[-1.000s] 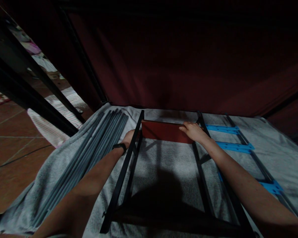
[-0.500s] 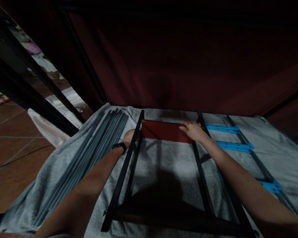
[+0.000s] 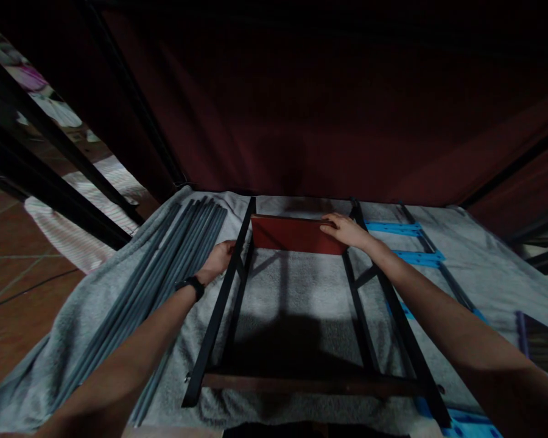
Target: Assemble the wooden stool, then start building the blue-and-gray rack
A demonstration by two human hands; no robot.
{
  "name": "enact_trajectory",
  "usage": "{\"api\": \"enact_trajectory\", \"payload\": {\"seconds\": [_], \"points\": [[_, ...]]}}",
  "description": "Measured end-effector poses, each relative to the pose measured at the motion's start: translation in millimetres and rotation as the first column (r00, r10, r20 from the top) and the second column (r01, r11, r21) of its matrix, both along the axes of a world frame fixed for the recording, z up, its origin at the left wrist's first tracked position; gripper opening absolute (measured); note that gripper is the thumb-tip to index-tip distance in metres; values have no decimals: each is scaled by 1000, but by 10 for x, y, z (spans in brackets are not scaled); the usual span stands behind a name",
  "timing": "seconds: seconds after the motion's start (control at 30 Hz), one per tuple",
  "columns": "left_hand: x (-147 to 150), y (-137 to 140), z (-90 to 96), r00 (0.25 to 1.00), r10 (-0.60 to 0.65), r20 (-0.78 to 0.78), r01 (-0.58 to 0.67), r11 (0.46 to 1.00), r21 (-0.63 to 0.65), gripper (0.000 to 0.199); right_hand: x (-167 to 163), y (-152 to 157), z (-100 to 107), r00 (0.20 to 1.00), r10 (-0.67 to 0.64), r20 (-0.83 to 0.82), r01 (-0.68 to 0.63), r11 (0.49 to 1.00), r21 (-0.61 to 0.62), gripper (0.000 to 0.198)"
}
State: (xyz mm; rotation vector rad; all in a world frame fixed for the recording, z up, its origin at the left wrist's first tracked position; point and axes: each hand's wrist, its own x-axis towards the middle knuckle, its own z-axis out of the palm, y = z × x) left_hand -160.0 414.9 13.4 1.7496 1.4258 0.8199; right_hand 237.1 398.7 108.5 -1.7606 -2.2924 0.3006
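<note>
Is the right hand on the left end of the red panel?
No, the right hand is on the red panel near its right end.

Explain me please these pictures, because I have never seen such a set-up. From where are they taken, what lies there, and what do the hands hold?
There is no machine here: a person works with two bare hands. Every picture comes from one camera worn on the head, looking forward and down. A grey blanket covers the surface. On it lie grey tubes at the left, a black frame in the middle, and blue parts at the right. The right hand holds the top edge of a red board set across the frame. The left hand is at the frame's left side; its fingertips are hidden.
</note>
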Motion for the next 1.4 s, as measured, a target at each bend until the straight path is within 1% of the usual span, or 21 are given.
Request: {"api": "enact_trajectory", "payload": {"seconds": [0.07,0.1,0.2,0.33,0.4,0.47,0.57,0.63,0.77,0.87,0.93,1.0,1.1,1.2,1.3,1.33,1.4], "points": [[-131,-171,-19,999,-7,43,8,1000,-28,33,33,5,-19,1000,14,-26,-14,1000,16,46],[-190,-278,-42,996,9,84,-6,999,-41,37,43,3,-27,999,16,-30,-15,1000,25,47],[-321,-688,-107,969,122,214,-105,990,-90,52,58,-27,-33,999,26,-27,-25,998,62,50],[-379,-1313,-111,938,233,258,-185,962,-200,64,117,-127,5,999,28,-37,-23,992,123,52],[-377,-1572,-103,919,275,281,-208,947,-245,63,186,-211,18,998,23,-56,-15,990,141,51],[-359,-1776,-106,895,307,325,-216,933,-287,57,276,-317,4,997,9,-71,2,987,159,50],[-293,-2007,-106,848,344,403,-212,917,-338,47,405,-493,-76,996,-13,-85,28,982,185,51],[-222,-2134,-85,832,349,431,-206,916,-345,41,465,-598,-152,996,-20,-87,37,981,189,53],[-88,-2316,-6,851,311,423,-194,935,-298,33,506,-698,-261,999,-30,-43,37,981,189,55],[-76,-2368,85,860,332,388,-249,936,-248,38,499,-675,-283,999,-38,-6,38,980,194,56],[-98,-2382,179,855,372,360,-296,922,-250,43,490,-643,-288,999,-49,16,45,980,193,56],[-105,-2396,301,812,437,387,-339,893,-296,47,481,-618,-300,998,-60,29,53,979,195,57],[-34,-2420,493,709,511,485,-359,854,-376,50,473,-605,-327,997,-76,28,68,973,219,56],[107,-2443,622,647,516,562,-333,854,-400,52,472,-615,-346,996,-90,9,85,963,255,55],[221,-2471,672,598,505,622,-303,861,-407,51,477,-626,-349,996,-90,-13,91,959,267,54],[241,-2480,679,593,500,631,-301,865,-402,50,481,-626,-350,996,-91,-18,92,960,263,54],[245,-2485,683,607,484,630,-302,874,-381,48,494,-620,-357,996,-85,-20,87,965,248,56]]}}
